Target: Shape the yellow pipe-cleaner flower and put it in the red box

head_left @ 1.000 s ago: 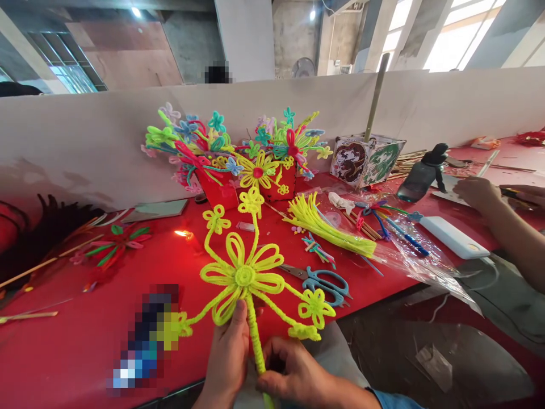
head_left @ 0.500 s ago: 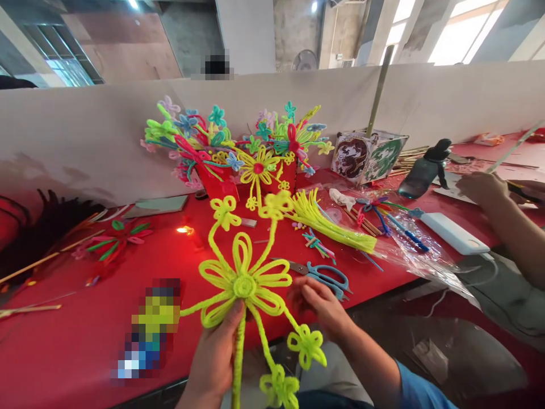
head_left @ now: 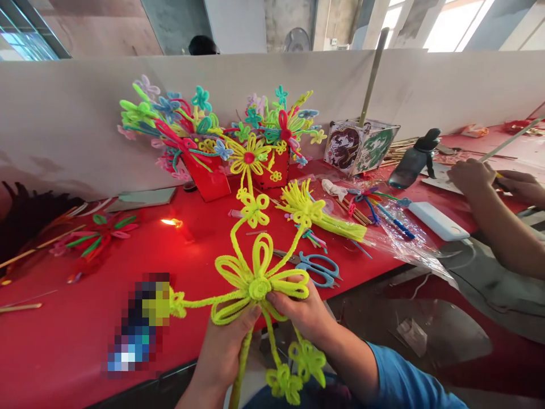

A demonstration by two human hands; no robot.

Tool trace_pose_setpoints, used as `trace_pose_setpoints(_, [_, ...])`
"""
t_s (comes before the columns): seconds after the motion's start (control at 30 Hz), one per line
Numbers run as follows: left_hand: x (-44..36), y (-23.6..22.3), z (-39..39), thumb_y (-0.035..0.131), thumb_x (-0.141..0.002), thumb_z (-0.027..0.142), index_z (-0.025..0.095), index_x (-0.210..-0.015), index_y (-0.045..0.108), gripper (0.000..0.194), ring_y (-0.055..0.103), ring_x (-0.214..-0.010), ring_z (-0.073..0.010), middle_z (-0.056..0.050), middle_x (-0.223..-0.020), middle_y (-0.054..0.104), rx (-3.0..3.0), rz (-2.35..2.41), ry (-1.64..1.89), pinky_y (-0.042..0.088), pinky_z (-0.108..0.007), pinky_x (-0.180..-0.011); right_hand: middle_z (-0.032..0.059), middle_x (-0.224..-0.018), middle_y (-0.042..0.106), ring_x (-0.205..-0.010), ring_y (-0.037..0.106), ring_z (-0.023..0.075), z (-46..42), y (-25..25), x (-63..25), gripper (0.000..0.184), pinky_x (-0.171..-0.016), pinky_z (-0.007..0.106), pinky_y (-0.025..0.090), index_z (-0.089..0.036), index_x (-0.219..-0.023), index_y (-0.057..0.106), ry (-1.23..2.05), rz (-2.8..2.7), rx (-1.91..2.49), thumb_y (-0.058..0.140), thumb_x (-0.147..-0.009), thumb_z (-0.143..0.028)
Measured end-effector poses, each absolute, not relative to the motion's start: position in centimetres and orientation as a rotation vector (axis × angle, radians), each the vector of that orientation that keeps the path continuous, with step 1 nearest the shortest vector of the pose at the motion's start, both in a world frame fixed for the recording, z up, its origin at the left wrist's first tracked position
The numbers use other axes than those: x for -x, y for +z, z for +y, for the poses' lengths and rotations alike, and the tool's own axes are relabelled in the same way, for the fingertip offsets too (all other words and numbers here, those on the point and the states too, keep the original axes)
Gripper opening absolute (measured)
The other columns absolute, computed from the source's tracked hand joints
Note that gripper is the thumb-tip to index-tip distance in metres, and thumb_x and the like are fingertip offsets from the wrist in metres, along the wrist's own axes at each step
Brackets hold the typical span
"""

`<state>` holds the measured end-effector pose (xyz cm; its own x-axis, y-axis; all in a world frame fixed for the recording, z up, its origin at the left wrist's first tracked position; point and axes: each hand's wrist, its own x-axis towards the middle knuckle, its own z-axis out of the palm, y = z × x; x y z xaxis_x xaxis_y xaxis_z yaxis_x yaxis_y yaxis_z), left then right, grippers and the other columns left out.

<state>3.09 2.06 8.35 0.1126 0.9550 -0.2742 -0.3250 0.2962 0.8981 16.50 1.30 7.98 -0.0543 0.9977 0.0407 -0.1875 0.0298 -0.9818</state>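
Note:
A large yellow-green pipe-cleaner flower (head_left: 259,288) is held upright above the table's front edge, with small flowers on curved stalks around it. My left hand (head_left: 221,349) is closed on its stem just under the centre, thumb below the coiled middle. Closed on the right-hand petals is my right hand (head_left: 313,315), its thumb at the edge of the coil and its fingers partly hidden behind the petals. Beyond the right hand lie blue-handled scissors (head_left: 320,268). Behind the flower is a bundle of yellow pipe cleaners (head_left: 336,226).
A lit candle (head_left: 181,230) burns on the red table (head_left: 140,253). Colourful pipe-cleaner flowers stand in red containers (head_left: 208,173) at the back. A dark bottle (head_left: 411,162), a white power strip (head_left: 438,220) and a co-worker's hands (head_left: 472,176) are at the right.
My right hand, formerly apart from the flower, now grips its right petals. The flower has shifted a little right and turned, and the whole view has moved slightly.

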Motion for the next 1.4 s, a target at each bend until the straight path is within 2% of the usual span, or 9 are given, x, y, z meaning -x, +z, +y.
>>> trace_pose_setpoints(0.33, [-4.0, 9.6, 1.9, 0.075, -0.056, 0.032, 0.017, -0.086, 0.071, 0.034, 0.064, -0.089, -0.0288, -0.007, -0.084, 0.073, -0.898, 1.13, 1.151, 0.051, -0.037, -0.08, -0.0068, -0.05, 0.03, -0.046, 0.028, 0.0049, 1.3, 8.0, -15.6, 0.027, -0.041, 0.018, 0.024, -0.017, -0.052, 0.035, 1.312, -1.184, 0.913, 0.052, -0.072, -0.017])
trace_pose_setpoints(0.4, [-3.6, 9.4, 1.9, 0.074, -0.057, 0.036, 0.017, -0.086, 0.071, 0.035, 0.064, -0.09, -0.0287, -0.007, -0.085, 0.073, -0.907, 1.161, 1.145, 0.051, -0.037, -0.081, -0.006, -0.053, 0.036, -0.049, 0.033, 0.0057, 1.3, 7.9, -15.9, 0.022, -0.044, 0.018, 0.029, -0.016, -0.057, 0.042, 1.353, -1.218, 0.84, 0.054, -0.074, -0.022])
trace_pose_setpoints(0.5, [-2.4, 8.6, 2.3, 0.076, -0.052, 0.037, 0.017, -0.08, 0.072, 0.035, 0.064, -0.088, -0.0297, -0.007, -0.082, 0.073, -0.895, 1.279, 1.128, 0.051, -0.037, -0.08, 0.0002, -0.072, 0.054, -0.065, 0.05, 0.0118, 1.4, 7.7, -17.8, 0.021, -0.059, 0.022, 0.041, -0.014, -0.083, 0.056, 1.348, -1.414, 0.814, 0.056, -0.075, -0.034])
trace_pose_setpoints(0.57, [-1.3, 7.9, 2.6, 0.077, -0.05, 0.036, 0.017, -0.076, 0.072, 0.032, 0.064, -0.09, -0.0293, -0.006, -0.078, 0.073, -0.867, 1.433, 1.16, 0.049, -0.037, -0.084, 0.0064, -0.089, 0.061, -0.081, 0.056, 0.0173, 1.6, 7.1, -19.9, 0.032, -0.073, 0.028, 0.044, -0.014, -0.098, 0.056, 1.14, -1.624, 1.016, 0.056, -0.076, -0.037])
trace_pose_setpoints(0.63, [-0.5, 7.2, 3.0, 0.077, -0.051, 0.035, 0.017, -0.075, 0.071, 0.031, 0.063, -0.092, -0.0279, -0.004, -0.075, 0.073, -0.784, 1.532, 1.239, 0.048, -0.036, -0.086, 0.0107, -0.1, 0.061, -0.093, 0.055, 0.0209, 1.8, 6.1, -22.3, 0.027, -0.084, 0.033, 0.041, -0.014, -0.1, 0.058, 0.816, -1.8, 1.353, 0.05, -0.081, -0.032])
trace_pose_setpoints(0.8, [-0.4, 6.5, 3.5, 0.075, -0.054, 0.029, 0.017, -0.081, 0.07, 0.029, 0.063, -0.094, -0.0271, -0.003, -0.077, 0.073, -0.652, 1.488, 1.313, 0.05, -0.037, -0.085, 0.0107, -0.106, 0.058, -0.098, 0.053, 0.0231, 2.8, 3.8, -26.6, 0.028, -0.086, 0.035, 0.041, -0.017, -0.107, 0.058, 0.486, -2.128, 1.923, 0.047, -0.082, -0.025])
trace_pose_setpoints(0.97, [-1.4, 7.3, 3.4, 0.075, -0.054, 0.028, 0.018, -0.078, 0.07, 0.027, 0.061, -0.099, -0.0265, -0.002, -0.073, 0.073, -0.638, 1.501, 1.385, 0.05, -0.035, -0.085, 0.0122, -0.109, 0.057, -0.1, 0.054, 0.0225, 4.1, 3.9, -27.4, 0.041, -0.087, 0.033, 0.04, -0.016, -0.121, 0.048, 0.584, -2.343, 1.922, 0.048, -0.081, -0.028])
trace_pose_setpoints(1.2, [-1.2, 8.3, 3.0, 0.078, -0.05, 0.025, 0.021, -0.073, 0.07, 0.024, 0.065, -0.088, -0.0203, 0.003, -0.068, 0.072, -0.528, 1.438, 1.45, 0.053, -0.026, -0.075, 0.0155, -0.105, 0.061, -0.09, 0.06, 0.0241, 4.7, 3.7, -27.7, 0.048, -0.078, 0.034, 0.045, -0.013, -0.121, 0.049, 0.629, -2.314, 1.886, 0.048, -0.073, -0.015])
trace_pose_setpoints(1.4, [-0.5, 7.6, 3.1, 0.077, -0.051, 0.034, 0.018, -0.073, 0.07, 0.028, 0.064, -0.092, -0.0243, -0.002, -0.075, 0.073, -0.56, 1.505, 1.363, 0.052, -0.03, -0.078, 0.0085, -0.096, 0.065, -0.084, 0.061, 0.0194, 1.9, 4.5, -28.7, 0.042, -0.073, 0.03, 0.047, -0.016, -0.111, 0.055, 1.212, -1.486, 1.456, 0.059, -0.071, -0.027])
